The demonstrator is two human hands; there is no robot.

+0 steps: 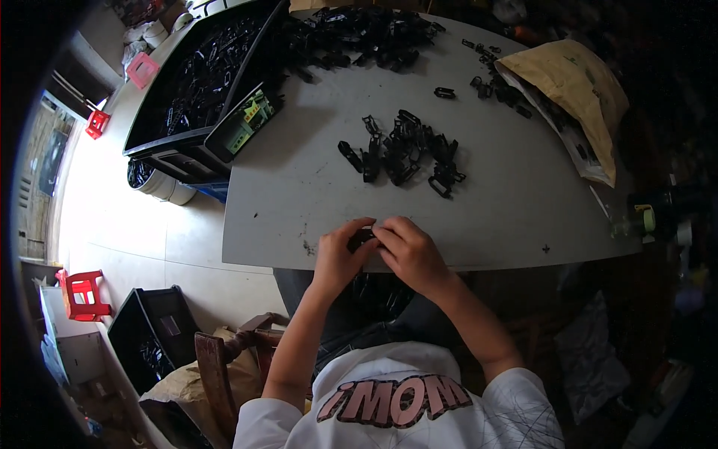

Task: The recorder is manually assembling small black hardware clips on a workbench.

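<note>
Both my hands meet just above the table's near edge. My left hand curls its fingers and thumb around a small black plastic part, which is mostly hidden. Against the same part, my right hand has its thumb and fingers pinched together; whether it grips a second small piece is hidden. Beyond my hands, a loose pile of black plastic clips lies on the grey table. One single black clip rests apart from that pile, farther back.
A black crate full of black parts stands at the left, with a phone-like green-screened device against it. Another heap of clips covers the far edge. A paper sack lies at the right. Red stools stand on the floor.
</note>
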